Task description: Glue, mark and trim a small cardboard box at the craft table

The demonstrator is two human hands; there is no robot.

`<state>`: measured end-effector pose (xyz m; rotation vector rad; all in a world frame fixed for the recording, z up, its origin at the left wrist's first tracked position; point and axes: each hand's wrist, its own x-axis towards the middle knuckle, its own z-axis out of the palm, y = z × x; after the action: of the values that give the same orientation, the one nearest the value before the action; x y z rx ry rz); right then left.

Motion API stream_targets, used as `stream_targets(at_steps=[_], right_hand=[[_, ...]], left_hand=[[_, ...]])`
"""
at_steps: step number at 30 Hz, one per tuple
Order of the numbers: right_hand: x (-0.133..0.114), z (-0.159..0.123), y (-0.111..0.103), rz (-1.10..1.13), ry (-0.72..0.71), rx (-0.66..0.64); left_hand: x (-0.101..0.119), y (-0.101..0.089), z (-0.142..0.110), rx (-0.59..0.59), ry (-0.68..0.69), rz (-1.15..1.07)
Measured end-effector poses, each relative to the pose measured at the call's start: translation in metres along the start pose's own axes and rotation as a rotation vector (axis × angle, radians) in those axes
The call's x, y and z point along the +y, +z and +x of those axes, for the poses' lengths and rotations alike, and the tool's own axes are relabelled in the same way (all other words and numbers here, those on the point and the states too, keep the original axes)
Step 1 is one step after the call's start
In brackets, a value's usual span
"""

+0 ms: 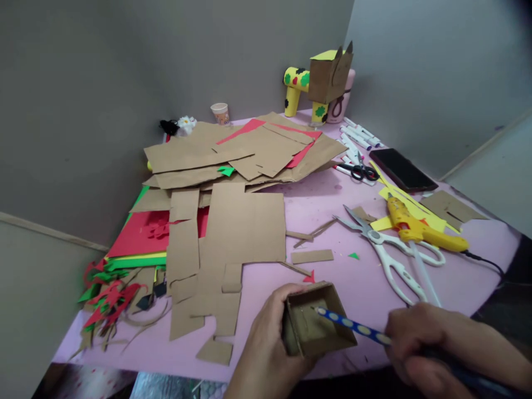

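My left hand (270, 343) is wrapped round a small open cardboard box (344, 332) near the table's front edge, its opening facing me. In my right hand (428, 343) is a blue pencil (353, 326) with pale dots. The pencil's tip lies inside the box opening, close to the inner wall; whether it touches cannot be made out. White-handled scissors (390, 249) lie open beyond my right hand, with a yellow glue gun (424, 227) beside them and its clear glue stick partly over the handles.
Cut cardboard sheets (249, 221) and red paper (141, 233) cover the table's left and middle. Paper scraps (112, 305) heap at left. At the back stand a paper cup (220, 114) and a yellow cardboard animal (328, 80). Markers (357, 136), black scissors (364, 173) and a phone (401, 169) lie right.
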<state>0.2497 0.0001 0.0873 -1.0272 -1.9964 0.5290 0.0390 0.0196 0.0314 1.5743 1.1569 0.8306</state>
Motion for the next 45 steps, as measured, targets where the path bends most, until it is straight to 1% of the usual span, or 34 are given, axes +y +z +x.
stream_targets(at_steps=[1, 2, 3, 4, 6, 7, 12, 13, 17, 18, 20, 23, 26, 29, 34, 38, 41, 45], right_hand=[[-0.002, 0.009, 0.001, 0.011, -0.059, -0.024], [-0.004, 0.016, 0.003, 0.006, -0.042, -0.117], [-0.006, 0.021, 0.004, 0.009, -0.05, -0.111], [-0.007, 0.024, 0.005, -0.007, -0.008, -0.116], [-0.007, 0.024, 0.006, -0.026, 0.054, -0.074], [-0.006, 0.022, 0.007, -0.029, 0.071, -0.077], [0.003, 0.017, 0.016, -0.022, 0.006, -0.206], [0.004, 0.017, 0.02, -0.037, -0.002, -0.19], [0.011, 0.017, 0.039, -0.109, -0.106, -0.026], [0.013, 0.016, 0.044, -0.121, -0.125, -0.012], [0.015, 0.014, 0.05, -0.141, -0.131, -0.033], [0.016, 0.015, 0.053, -0.189, -0.138, -0.039], [0.015, 0.02, 0.052, -0.23, -0.174, 0.0], [0.014, 0.024, 0.052, -0.22, -0.211, 0.046], [0.015, 0.023, 0.054, -0.213, -0.174, 0.045], [0.014, 0.024, 0.053, -0.241, -0.183, 0.051], [0.015, 0.023, 0.052, -0.229, -0.174, 0.018], [0.018, 0.02, 0.052, -0.193, -0.116, -0.004]], left_hand=[[-0.001, 0.0, 0.0, 0.005, 0.006, 0.009], [-0.002, 0.0, 0.0, 0.004, 0.012, 0.018], [-0.003, -0.001, 0.0, -0.001, 0.018, 0.023], [-0.004, -0.001, 0.0, -0.012, 0.023, 0.027], [-0.007, -0.002, 0.0, -0.035, 0.026, 0.03], [-0.007, -0.003, 0.001, -0.042, 0.03, 0.028], [-0.007, -0.004, 0.001, -0.043, 0.069, 0.036], [-0.006, -0.005, 0.001, -0.044, 0.075, 0.039], [-0.006, -0.008, 0.001, -0.085, 0.09, 0.013], [-0.007, -0.009, 0.0, -0.098, 0.088, 0.001], [-0.007, -0.01, 0.0, -0.107, 0.083, -0.016], [-0.008, -0.009, -0.001, -0.089, 0.08, -0.02], [-0.008, -0.009, 0.0, -0.088, 0.069, -0.021], [-0.007, -0.009, 0.0, -0.086, 0.055, -0.004], [-0.007, -0.011, 0.0, -0.095, 0.084, -0.001], [-0.006, -0.01, 0.001, -0.081, 0.122, 0.016], [-0.006, -0.008, 0.001, -0.074, 0.121, 0.015], [-0.007, -0.006, -0.001, -0.05, 0.124, 0.032]])
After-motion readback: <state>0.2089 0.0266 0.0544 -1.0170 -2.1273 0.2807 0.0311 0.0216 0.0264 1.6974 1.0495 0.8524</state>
